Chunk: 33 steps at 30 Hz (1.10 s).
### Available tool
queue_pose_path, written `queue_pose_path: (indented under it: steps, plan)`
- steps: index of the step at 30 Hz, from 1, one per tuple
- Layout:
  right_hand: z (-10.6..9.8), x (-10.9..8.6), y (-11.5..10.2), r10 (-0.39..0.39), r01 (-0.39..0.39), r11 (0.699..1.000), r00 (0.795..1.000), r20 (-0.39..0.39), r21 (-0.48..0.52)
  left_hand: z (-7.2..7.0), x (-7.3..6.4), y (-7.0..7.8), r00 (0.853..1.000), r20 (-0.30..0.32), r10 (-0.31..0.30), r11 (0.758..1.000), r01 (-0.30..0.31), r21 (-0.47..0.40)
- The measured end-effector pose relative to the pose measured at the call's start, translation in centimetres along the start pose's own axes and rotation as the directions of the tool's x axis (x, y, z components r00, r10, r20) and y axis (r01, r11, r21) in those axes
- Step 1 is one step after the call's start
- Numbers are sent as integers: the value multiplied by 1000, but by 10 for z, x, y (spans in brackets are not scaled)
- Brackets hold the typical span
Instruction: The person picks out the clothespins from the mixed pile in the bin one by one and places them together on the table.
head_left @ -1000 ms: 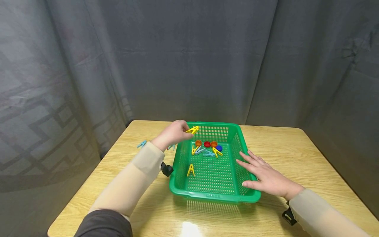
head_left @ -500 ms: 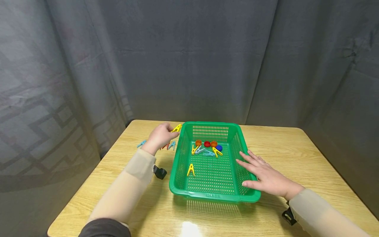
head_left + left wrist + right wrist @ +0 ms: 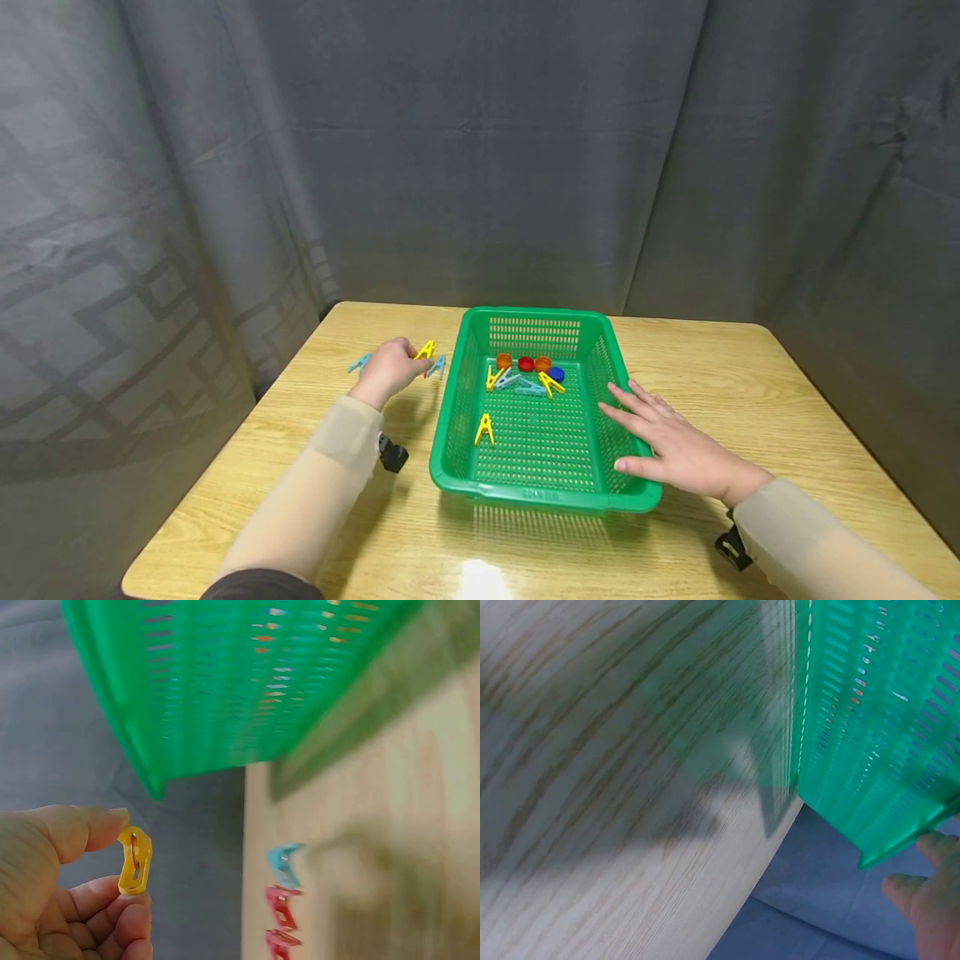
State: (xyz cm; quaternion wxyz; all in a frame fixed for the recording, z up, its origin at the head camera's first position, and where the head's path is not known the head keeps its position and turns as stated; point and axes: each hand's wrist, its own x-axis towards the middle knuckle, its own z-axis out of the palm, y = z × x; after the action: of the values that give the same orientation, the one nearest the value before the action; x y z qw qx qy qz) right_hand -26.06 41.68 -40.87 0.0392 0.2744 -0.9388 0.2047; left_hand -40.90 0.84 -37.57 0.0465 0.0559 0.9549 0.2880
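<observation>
My left hand pinches a yellow clothespin between thumb and fingers, above the table left of the green basket. Below that hand a light blue clothespin and two red clothespins lie in a row on the table. Another blue clothespin lies farther left. With fingers spread, my right hand rests on the basket's right rim. Inside the basket are several clothespins, one a yellow clothespin near the front left, and round caps along the back, including a red cap and a blue cap.
The basket stands mid-table, its walls raised around its contents. The wooden table extends on both sides of it. A grey curtain hangs behind the table and at the sides.
My left hand has moved left and down, carrying the yellow clothespin from over the basket's back left corner to above the table beside it. The right hand stays put.
</observation>
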Motion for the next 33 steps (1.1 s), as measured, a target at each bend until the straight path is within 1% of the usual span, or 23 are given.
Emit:
queue_pose_path:
  steps: [5, 13, 19, 24, 33]
  plan:
    - [0, 0, 0, -1, 1, 1000, 1000, -3, -5, 15, 2, -9, 999, 29, -21, 999, 20, 45]
    - [0, 0, 2, -2, 2, 1000, 1000, -1, -16, 33, 2, -16, 999, 46, -7, 994, 2, 113]
    - [0, 0, 2, -2, 2, 1000, 1000, 1, -17, 41, 1, -22, 997, 79, -25, 992, 15, 122]
    - [0, 1, 1, 0, 0, 1000, 1000, 3, -11, 47, 2, -26, 992, 111, -54, 991, 40, 124]
    - [0, 1, 1, 3, -3, 1000, 1000, 4, -10, 56, 5, -32, 994, 104, -35, 990, 21, 136]
